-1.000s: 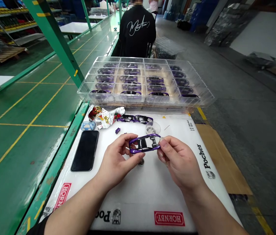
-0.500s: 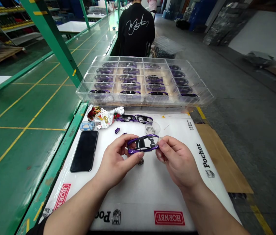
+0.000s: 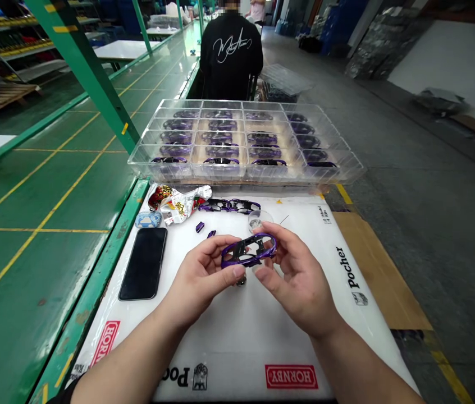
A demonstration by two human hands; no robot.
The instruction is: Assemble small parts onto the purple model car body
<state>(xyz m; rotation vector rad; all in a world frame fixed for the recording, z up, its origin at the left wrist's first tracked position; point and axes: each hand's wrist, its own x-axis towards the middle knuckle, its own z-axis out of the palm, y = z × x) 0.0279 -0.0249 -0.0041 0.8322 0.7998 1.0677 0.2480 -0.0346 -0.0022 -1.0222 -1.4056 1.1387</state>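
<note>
A small purple and black model car body [image 3: 249,251] is held tilted above the white work mat, its frame openings showing through. My left hand [image 3: 204,275] grips its left end, thumb along the near side and fingers behind. Around the right end curls my right hand [image 3: 300,275], index finger at the far side and thumb lower, a little off the near edge. Under the car body sits a small dark round item [image 3: 241,280], partly hidden. Two more purple car bodies [image 3: 243,206] lie behind, near small purple pieces [image 3: 200,226] and a clear round dish [image 3: 259,220].
A clear compartment tray [image 3: 220,175] of purple car bodies stands at the back. On the left lie a phone [image 3: 144,264], a blue-white case [image 3: 148,219] and a crumpled wrapper [image 3: 181,205]. A green post [image 3: 90,73] rises at left. A person in black [image 3: 231,56] sits beyond.
My right hand has shifted from a pinch at the right end to a wider, curled hold around it. The car body has tilted, its right end rising slightly.
</note>
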